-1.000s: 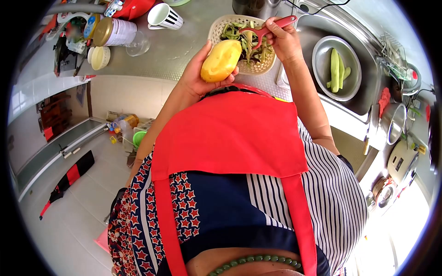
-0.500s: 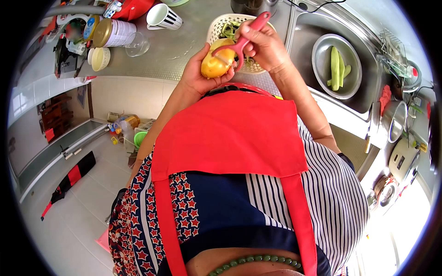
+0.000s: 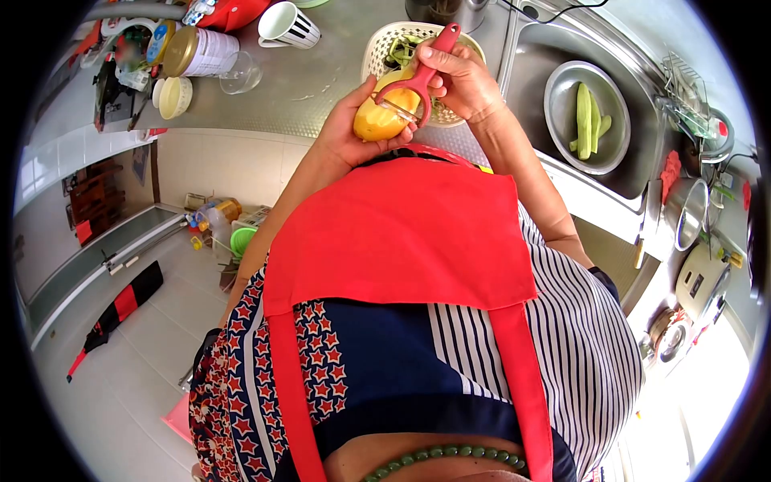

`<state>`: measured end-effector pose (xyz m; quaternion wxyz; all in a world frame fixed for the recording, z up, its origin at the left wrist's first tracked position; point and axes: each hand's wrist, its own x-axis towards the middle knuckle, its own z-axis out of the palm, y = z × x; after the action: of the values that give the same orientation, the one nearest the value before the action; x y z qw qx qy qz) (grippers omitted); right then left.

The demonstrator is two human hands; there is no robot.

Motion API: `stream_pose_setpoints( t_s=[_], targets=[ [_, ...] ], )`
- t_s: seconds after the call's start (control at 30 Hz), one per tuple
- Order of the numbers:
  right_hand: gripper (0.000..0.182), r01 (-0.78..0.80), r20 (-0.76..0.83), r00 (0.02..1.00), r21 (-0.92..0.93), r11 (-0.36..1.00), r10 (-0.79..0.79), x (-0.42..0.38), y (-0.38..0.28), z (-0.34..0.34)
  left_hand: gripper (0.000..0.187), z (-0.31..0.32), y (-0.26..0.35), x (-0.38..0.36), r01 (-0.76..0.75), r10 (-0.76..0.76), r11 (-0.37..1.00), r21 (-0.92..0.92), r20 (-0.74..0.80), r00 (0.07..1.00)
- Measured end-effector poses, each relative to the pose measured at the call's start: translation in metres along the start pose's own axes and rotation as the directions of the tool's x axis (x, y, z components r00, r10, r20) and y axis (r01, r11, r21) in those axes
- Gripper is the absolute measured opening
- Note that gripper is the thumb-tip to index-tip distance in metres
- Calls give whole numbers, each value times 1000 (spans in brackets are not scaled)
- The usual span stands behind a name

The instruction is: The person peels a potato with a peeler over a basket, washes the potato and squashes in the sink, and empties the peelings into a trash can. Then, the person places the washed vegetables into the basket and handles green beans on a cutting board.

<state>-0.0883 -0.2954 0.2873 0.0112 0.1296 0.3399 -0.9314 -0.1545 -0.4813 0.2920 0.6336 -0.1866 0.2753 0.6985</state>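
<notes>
My left hand (image 3: 347,132) is closed around a yellow potato (image 3: 377,120) that is partly peeled, with paler patches on its side. In my right hand (image 3: 467,80) is a red Y-shaped peeler (image 3: 424,76), gripped by its handle. The peeler's blade lies against the potato's right side. Just behind both hands stands a cream perforated basket (image 3: 376,50) holding green peelings (image 3: 401,52); my right hand and the peeler cover part of it.
To the right, a metal bowl (image 3: 554,108) with peeled green vegetables (image 3: 587,120) sits in the sink (image 3: 530,72). A striped mug (image 3: 289,28), a glass (image 3: 242,74), a jar (image 3: 205,52) and a small cream cup (image 3: 175,99) occupy the counter's left.
The peeler has moved slightly down and left, its blade now lower on the potato's right side. My left hand keeps its hold with little movement.
</notes>
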Motion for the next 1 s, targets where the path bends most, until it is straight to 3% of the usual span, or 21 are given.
stream_pose_setpoints(
  t_s=[0.2, 0.37, 0.57, 0.6, 0.63, 0.73, 0.9, 1.0],
  targets=[
    [13, 7, 15, 1000, 73, 997, -8, 5, 1, -8, 56, -3, 1, 0, 33, -40, 997, 68, 99, 994],
    [13, 41, 36, 998, 39, 998, -42, 4, -6, -15, 54, 2, -2, -4, 9, -15, 996, 93, 65, 998],
    [12, -46, 29, 999, 206, 977, 41, 19, 11, -43, 58, -9, 0, -3, -4, -8, 988, 157, 76, 997],
    [13, 38, -26, 999, 186, 982, -34, 22, 9, -57, 60, -12, 1, -2, -3, -13, 983, 186, 87, 996],
    [14, 97, -209, 972, -39, 994, -103, 26, 7, -73, 60, -8, 0, -4, -7, -13, 983, 184, 108, 994],
    [16, 140, -247, 960, 27, 990, -130, 16, -4, -106, 60, -2, 1, -13, -26, 4, 983, 181, 126, 992],
    [18, 154, -245, 958, 4, 988, -148, 8, -6, -91, 57, 3, -4, -7, -31, 28, 997, 77, 34, 999],
    [16, 164, -205, 968, 97, 982, -142, 2, -7, -74, 56, -4, -3, -1, 0, -4, 999, 51, 77, 997]
  ],
)
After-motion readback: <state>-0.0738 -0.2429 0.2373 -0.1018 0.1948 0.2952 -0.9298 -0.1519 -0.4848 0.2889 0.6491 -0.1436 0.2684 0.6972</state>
